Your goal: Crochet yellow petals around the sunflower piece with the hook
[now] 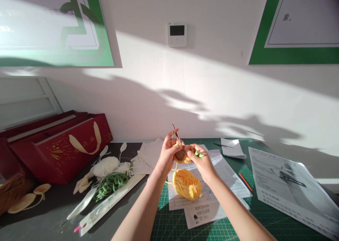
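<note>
A small round piece of yellow crochet [180, 156] is held up between both hands, above the papers. My left hand [169, 152] grips its left side, with a strand of yellow yarn running up by the fingers. My right hand [200, 161] pinches the right side and has the green-handled crochet hook [199, 154] in its fingers. A dark pointed needle-like tool [174, 128] sticks up above the left fingers; how it is held is unclear. Just below the hands, a yellow yarn ball [186, 184] rests on the written sheets [176, 203].
Red gift bags [60, 145] stand at the left, with green yarn [111, 184], white yarn [106, 166] and brown yarn [16, 191] nearby. On the green cutting mat [222, 230] lie an orange pen [246, 183] and a printed sheet [286, 184]. The wall rises close behind.
</note>
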The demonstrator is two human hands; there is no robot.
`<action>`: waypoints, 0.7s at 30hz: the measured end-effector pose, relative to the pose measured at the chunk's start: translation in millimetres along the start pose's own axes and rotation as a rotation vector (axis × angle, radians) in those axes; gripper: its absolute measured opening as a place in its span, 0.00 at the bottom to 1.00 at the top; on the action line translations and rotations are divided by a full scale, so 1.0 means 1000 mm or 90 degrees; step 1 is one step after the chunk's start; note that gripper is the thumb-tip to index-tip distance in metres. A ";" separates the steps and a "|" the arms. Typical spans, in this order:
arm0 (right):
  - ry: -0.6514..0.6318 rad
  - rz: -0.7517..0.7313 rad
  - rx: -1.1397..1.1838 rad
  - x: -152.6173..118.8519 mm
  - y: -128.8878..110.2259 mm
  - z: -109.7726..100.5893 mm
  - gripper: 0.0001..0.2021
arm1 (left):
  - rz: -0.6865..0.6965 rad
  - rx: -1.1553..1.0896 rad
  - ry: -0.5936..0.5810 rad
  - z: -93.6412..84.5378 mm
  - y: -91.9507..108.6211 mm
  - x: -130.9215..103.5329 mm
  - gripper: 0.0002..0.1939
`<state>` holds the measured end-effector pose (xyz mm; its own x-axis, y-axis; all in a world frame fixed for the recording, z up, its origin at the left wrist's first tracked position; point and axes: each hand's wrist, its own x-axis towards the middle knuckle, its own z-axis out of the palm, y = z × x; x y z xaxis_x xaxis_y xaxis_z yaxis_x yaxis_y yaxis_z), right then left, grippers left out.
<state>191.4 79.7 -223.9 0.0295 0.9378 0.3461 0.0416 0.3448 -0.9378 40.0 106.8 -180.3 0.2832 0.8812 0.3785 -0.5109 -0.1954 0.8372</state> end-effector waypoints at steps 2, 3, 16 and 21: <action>-0.030 0.049 0.029 0.002 0.004 -0.003 0.13 | -0.001 0.000 0.000 0.000 0.000 0.000 0.17; -0.043 0.069 0.041 0.003 0.005 -0.005 0.13 | -0.001 0.000 0.000 0.001 -0.001 0.000 0.17; -0.054 0.120 0.132 -0.001 -0.005 -0.005 0.10 | -0.029 -0.048 -0.012 0.004 -0.002 -0.001 0.16; -0.027 0.102 0.133 -0.003 -0.009 0.002 0.10 | -0.044 -0.062 0.010 0.004 -0.005 0.000 0.16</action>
<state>189.0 74.2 -216.9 -0.0227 0.9804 0.1956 -0.1674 0.1891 -0.9676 45.3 106.1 -183.2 0.3080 0.8980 0.3144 -0.5678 -0.0917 0.8180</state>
